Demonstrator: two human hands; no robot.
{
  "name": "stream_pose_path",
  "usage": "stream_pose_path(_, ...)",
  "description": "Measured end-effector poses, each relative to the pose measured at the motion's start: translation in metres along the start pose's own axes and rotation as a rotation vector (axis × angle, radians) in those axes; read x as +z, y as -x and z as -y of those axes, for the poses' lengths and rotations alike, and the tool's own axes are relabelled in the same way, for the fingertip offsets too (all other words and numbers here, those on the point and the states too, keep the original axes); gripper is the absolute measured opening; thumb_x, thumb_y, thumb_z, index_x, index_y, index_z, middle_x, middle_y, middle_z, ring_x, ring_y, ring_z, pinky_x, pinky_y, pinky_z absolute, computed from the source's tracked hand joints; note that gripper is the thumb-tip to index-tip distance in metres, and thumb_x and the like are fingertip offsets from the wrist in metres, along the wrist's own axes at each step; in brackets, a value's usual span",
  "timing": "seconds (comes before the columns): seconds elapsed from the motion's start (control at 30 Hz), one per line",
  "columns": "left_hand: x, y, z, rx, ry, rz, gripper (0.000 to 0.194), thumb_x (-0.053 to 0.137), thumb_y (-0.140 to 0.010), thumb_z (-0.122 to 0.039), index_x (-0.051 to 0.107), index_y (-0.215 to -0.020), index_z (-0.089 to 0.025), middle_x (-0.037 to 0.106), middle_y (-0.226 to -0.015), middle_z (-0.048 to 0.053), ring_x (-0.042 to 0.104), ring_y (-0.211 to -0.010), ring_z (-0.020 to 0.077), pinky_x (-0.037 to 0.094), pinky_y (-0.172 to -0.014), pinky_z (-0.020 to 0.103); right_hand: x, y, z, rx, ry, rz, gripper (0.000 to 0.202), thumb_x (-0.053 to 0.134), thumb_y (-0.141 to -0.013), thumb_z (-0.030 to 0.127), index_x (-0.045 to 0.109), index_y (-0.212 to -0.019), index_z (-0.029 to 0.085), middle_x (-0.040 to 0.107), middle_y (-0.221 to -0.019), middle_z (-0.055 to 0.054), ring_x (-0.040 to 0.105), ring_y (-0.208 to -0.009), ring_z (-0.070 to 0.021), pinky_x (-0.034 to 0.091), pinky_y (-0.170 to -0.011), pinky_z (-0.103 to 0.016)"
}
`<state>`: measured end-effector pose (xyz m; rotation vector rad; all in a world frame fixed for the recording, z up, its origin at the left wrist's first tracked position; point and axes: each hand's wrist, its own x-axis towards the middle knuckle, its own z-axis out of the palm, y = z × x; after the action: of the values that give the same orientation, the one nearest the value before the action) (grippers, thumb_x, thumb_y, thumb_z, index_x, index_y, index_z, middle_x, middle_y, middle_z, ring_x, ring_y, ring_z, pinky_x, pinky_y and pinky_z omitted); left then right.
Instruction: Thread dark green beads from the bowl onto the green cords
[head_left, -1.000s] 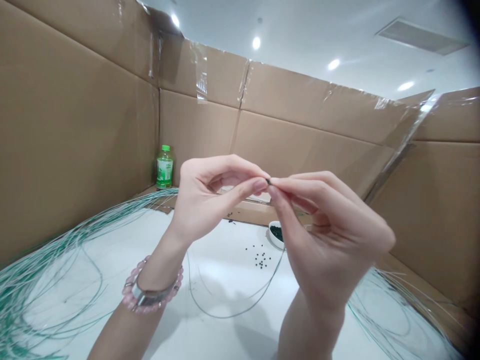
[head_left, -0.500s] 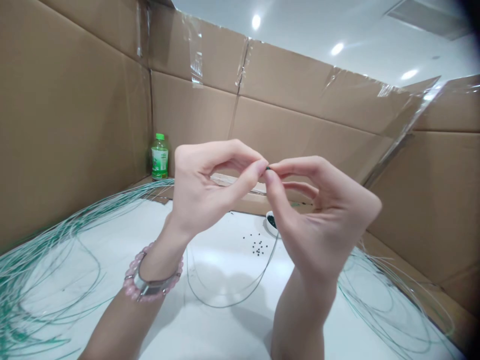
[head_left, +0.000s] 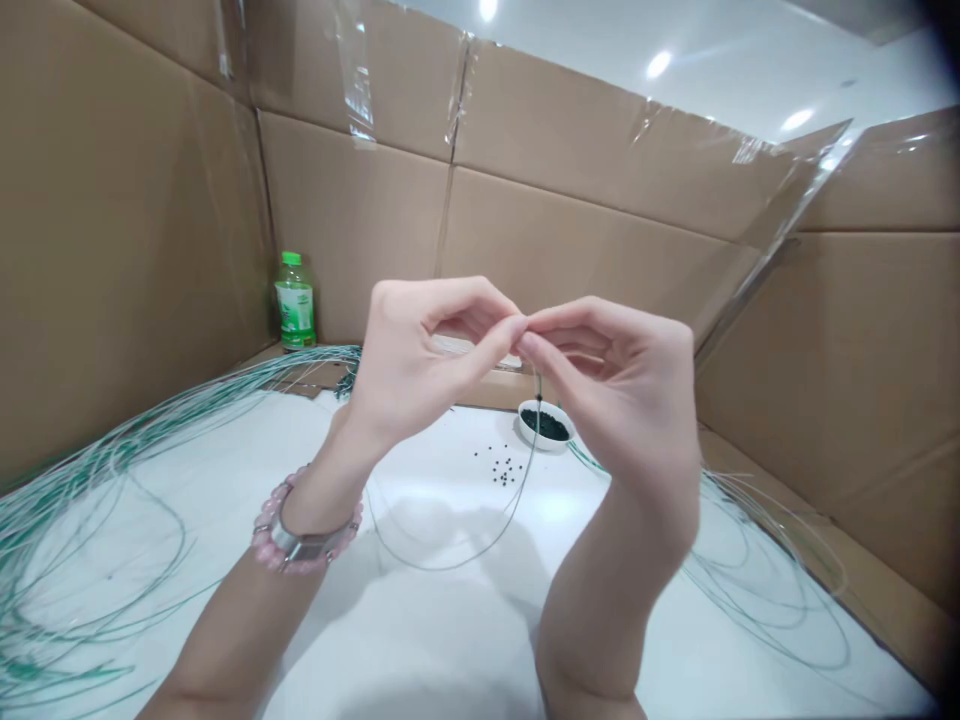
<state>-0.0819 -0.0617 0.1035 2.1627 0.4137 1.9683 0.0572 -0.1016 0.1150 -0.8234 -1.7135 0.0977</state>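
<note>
My left hand (head_left: 424,365) and my right hand (head_left: 626,385) meet at their fingertips, each closed in a pinch on a thin grey-green cord (head_left: 450,567). Down from the right fingers runs the cord, bearing a small dark bead (head_left: 538,398). It sags in a wide loop over the white table and goes up behind my left wrist. Whatever else lies between the fingertips is hidden. Beyond the hands stands a white bowl (head_left: 527,434) of dark green beads. Loose dark beads (head_left: 505,470) are scattered in front of it.
Bundles of green and white cords (head_left: 97,490) spread along the left side; more cords (head_left: 780,610) curl at the right. A green-capped bottle (head_left: 295,305) stands in the far left corner. Cardboard walls (head_left: 570,150) surround the white tabletop (head_left: 420,640).
My right hand has drawn in and turned, and the dark bit between the fingertips is now hidden. The view has shifted, bringing the bowl and the bead on the hanging cord into sight.
</note>
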Motion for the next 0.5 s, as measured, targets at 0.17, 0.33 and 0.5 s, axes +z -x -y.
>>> stream_pose_path(0.17, 0.006, 0.003, 0.001, -0.056, 0.000, 0.022, 0.011, 0.061, -0.078, -0.023, 0.067, -0.068, -0.021, 0.068, -0.064, -0.002, 0.063, -0.059, 0.0107, 0.051, -0.058, 0.021, 0.001, 0.002, -0.008, 0.009, -0.036, -0.044, 0.010, 0.059, -0.079, 0.017, 0.065, -0.070, 0.020, 0.067, -0.066, 0.003, 0.066, -0.066, -0.0110, 0.053, -0.058, -0.021)
stream_pose_path(0.33, 0.015, 0.003, 0.003, -0.130, 0.003, 0.175, 0.012, 0.059, -0.076, -0.023, 0.067, -0.069, -0.018, 0.067, -0.063, 0.000, 0.062, -0.058, 0.0108, 0.050, -0.058, 0.021, -0.005, 0.018, -0.034, 0.092, -0.188, -0.071, 0.008, 0.061, -0.077, 0.021, 0.063, -0.072, 0.016, 0.066, -0.066, 0.003, 0.064, -0.065, -0.0096, 0.054, -0.063, -0.023)
stream_pose_path(0.5, 0.033, 0.034, 0.052, -0.366, -0.034, 0.523, 0.024, 0.052, -0.081, -0.031, 0.066, -0.091, -0.013, 0.070, -0.089, 0.007, 0.064, -0.081, 0.0151, 0.051, -0.072, 0.025, -0.012, 0.049, -0.076, 0.305, -0.329, -0.102, 0.013, 0.062, -0.075, 0.030, 0.061, -0.073, 0.017, 0.062, -0.065, 0.001, 0.061, -0.061, -0.0100, 0.053, -0.062, -0.024)
